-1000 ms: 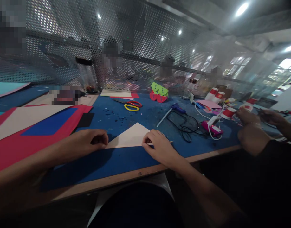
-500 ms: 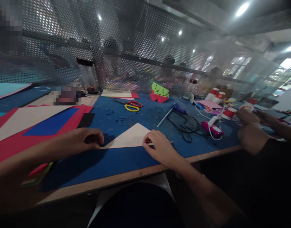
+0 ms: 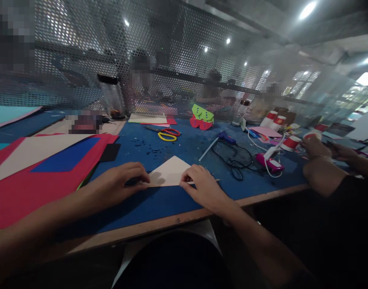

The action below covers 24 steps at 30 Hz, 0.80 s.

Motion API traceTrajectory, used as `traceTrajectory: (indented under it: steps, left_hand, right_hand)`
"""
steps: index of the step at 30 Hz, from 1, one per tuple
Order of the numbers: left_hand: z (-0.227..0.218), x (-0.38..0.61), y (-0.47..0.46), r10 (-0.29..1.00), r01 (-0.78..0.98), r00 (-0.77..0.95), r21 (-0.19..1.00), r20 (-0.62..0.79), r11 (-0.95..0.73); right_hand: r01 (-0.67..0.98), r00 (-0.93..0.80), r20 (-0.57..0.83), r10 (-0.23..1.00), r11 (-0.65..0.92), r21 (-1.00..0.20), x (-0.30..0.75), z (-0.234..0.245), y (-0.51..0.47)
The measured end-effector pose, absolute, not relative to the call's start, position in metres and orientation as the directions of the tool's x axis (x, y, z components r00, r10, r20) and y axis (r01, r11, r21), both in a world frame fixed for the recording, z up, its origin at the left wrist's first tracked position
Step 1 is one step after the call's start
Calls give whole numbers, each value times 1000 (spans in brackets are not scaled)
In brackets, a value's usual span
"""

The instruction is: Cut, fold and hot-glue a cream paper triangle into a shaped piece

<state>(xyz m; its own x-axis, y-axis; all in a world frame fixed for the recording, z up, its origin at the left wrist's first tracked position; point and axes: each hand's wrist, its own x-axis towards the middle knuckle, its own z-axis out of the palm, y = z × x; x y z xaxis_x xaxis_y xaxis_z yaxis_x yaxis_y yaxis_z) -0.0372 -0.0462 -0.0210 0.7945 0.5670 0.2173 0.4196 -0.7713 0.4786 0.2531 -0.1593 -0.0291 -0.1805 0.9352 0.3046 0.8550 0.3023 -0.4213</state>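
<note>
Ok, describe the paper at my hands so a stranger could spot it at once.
On the blue tabletop, near the front, find the left hand and right hand. Between them lies the cream triangle, point facing away. Unlike the cream sheet on red paper, it sits directly on blue.

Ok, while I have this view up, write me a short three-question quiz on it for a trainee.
1. Multiple choice: what shape does the cream paper show between the left hand and the right hand?
A) circle
B) triangle
C) star
2. Fill in the blank: in this view, the blue glue gun lies to the (blank) of the scissors.
3. True or false: the right hand is holding the scissors.

Key:
1. B
2. right
3. False; the right hand is at the cream paper, and the scissors lie on the blue tabletop.
</note>
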Motion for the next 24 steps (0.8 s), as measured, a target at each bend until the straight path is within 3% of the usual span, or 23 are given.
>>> traceTrajectory:
  steps: [14, 24]
  left_hand:
    - [-28, -33, -49, 419, 343, 846, 265, 330, -901]
    - [-16, -24, -62, 632, 476, 734, 474, 250, -741]
  right_hand:
    - [851, -188, 311, 932, 313, -422, 253, -26, -160]
    - [835, -204, 364, 909, 356, -420, 252, -27, -162]
